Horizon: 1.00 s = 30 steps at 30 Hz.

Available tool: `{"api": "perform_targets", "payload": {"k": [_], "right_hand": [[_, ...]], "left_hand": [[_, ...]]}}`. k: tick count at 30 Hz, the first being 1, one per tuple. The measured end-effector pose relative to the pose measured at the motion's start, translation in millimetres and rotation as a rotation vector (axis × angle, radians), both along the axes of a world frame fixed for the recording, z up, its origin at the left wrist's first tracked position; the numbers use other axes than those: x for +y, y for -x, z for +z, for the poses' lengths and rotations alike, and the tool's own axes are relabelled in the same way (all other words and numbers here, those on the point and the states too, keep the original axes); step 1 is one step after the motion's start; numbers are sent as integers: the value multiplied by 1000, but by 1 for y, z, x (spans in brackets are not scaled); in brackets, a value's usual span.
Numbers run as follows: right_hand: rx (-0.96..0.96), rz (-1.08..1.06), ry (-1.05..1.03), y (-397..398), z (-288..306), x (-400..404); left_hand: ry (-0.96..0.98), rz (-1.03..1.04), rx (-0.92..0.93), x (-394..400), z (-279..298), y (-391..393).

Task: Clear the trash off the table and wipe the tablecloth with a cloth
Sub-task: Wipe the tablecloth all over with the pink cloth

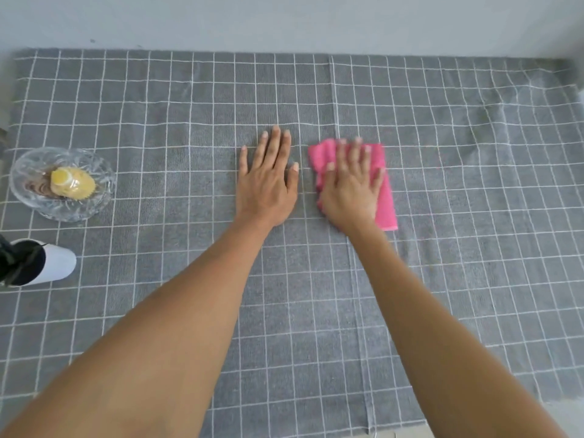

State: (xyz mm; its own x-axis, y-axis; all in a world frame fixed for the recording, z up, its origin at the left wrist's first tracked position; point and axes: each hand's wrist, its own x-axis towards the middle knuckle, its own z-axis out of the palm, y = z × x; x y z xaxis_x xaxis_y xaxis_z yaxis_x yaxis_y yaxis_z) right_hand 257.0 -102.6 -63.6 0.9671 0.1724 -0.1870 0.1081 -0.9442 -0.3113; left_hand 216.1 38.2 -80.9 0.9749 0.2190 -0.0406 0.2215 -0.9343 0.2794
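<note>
A grey tablecloth with a white grid covers the table. A folded pink cloth lies on it, right of the middle. My right hand lies flat on the pink cloth with fingers spread, pressing it onto the tablecloth; the fingers look slightly blurred. My left hand rests flat on the tablecloth just left of the cloth, palm down, fingers apart, holding nothing.
At the left edge stands a clear glass bowl with a yellow wrapped item inside. Nearer to me at the left is a white pot with a dark plant. A grey wall runs behind the table's far edge.
</note>
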Motion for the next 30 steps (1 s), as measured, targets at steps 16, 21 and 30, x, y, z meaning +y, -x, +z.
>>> {"api": "perform_targets", "payload": {"k": [16, 21, 30], "right_hand": [[30, -303, 0, -42, 3, -38], [-1, 123, -21, 2, 2, 4], [8, -285, 46, -48, -2, -55]], "left_hand": [[6, 9, -27, 1, -4, 1], [15, 11, -34, 0, -2, 0], [28, 1, -21, 2, -3, 0]]}}
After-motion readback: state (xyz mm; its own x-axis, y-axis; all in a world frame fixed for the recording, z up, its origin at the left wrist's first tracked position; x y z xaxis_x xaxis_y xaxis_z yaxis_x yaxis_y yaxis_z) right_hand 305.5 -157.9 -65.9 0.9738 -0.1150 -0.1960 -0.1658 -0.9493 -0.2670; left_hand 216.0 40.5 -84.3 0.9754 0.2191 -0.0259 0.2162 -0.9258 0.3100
